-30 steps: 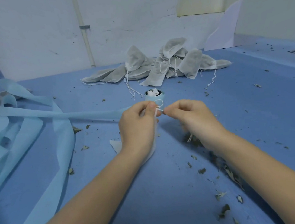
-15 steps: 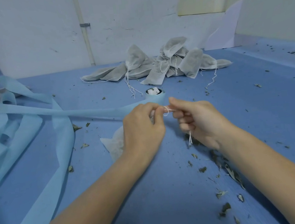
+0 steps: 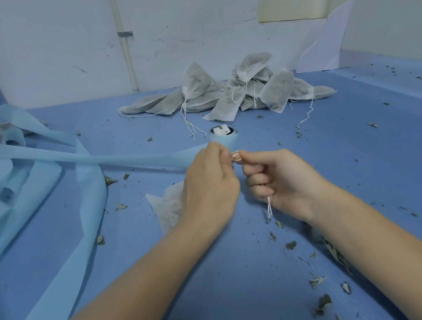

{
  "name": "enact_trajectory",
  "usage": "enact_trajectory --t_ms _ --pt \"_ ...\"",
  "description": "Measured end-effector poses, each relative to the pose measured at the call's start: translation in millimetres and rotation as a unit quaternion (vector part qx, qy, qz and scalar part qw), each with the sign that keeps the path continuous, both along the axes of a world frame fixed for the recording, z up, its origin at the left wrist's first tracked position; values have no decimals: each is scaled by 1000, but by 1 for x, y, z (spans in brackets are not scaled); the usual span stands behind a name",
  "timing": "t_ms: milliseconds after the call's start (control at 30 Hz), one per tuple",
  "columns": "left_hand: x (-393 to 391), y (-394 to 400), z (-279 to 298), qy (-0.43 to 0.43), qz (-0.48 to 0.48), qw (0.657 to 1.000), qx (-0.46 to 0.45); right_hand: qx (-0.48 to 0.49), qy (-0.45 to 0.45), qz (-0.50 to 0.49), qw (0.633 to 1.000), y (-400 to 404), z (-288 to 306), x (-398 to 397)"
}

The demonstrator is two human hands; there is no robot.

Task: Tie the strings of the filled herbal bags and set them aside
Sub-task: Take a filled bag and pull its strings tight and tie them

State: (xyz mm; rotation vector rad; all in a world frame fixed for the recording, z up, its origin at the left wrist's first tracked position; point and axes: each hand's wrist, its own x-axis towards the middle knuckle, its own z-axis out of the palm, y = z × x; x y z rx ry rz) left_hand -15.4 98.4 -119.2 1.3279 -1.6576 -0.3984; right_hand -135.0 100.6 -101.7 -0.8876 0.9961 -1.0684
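Note:
My left hand (image 3: 209,189) holds a white filled herbal bag (image 3: 169,208) by its neck; the bag hangs below and left of the hand, mostly hidden behind it. A small loop of white string (image 3: 235,155) sits between the fingertips of both hands. My right hand (image 3: 283,180) pinches that string, and its loose ends (image 3: 269,207) dangle under the curled fingers. A heap of grey herbal bags (image 3: 236,91) with trailing strings lies by the far wall.
A light-blue fabric roll (image 3: 224,138) stands just behind my hands, its strip (image 3: 86,159) running left to a tangle of blue strips (image 3: 10,188). Dried herb scraps (image 3: 320,279) litter the blue table (image 3: 244,274), thickest at the right. A white wall closes the back.
My hands have come closer together and lower. The string loop has shrunk between the fingertips. The bag has swung out to the left of my left hand, and the string ends now hang under my right hand.

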Motion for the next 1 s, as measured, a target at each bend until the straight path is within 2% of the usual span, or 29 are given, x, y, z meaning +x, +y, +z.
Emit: enact_trajectory --t_ms 167,300,433,533,600,667,767,867,1000 --pt "0 2 -1 0 -7 999 -51 71 -83 15 994 -1 2 0" --pt "-1 8 -2 -35 35 986 -157 80 -103 3 991 -1 2 0" --pt "0 10 2 -31 49 981 -186 77 -105 -15 991 0 1 0" --pt "3 8 5 -47 49 982 -175 36 -48 -55 997 0 -1 0" --pt "6 6 7 -81 43 980 -178 -26 52 -96 994 0 -4 1" --pt "10 3 9 -154 43 962 -221 -84 134 -129 979 0 -7 2" --pt "13 -1 9 -210 49 932 -291 -122 157 -138 970 0 -7 1" --pt "11 1 10 -182 53 947 -258 -137 154 -138 969 0 -5 -1" --pt "3 2 14 -71 37 993 -85 -191 167 -138 957 -1 -8 3"
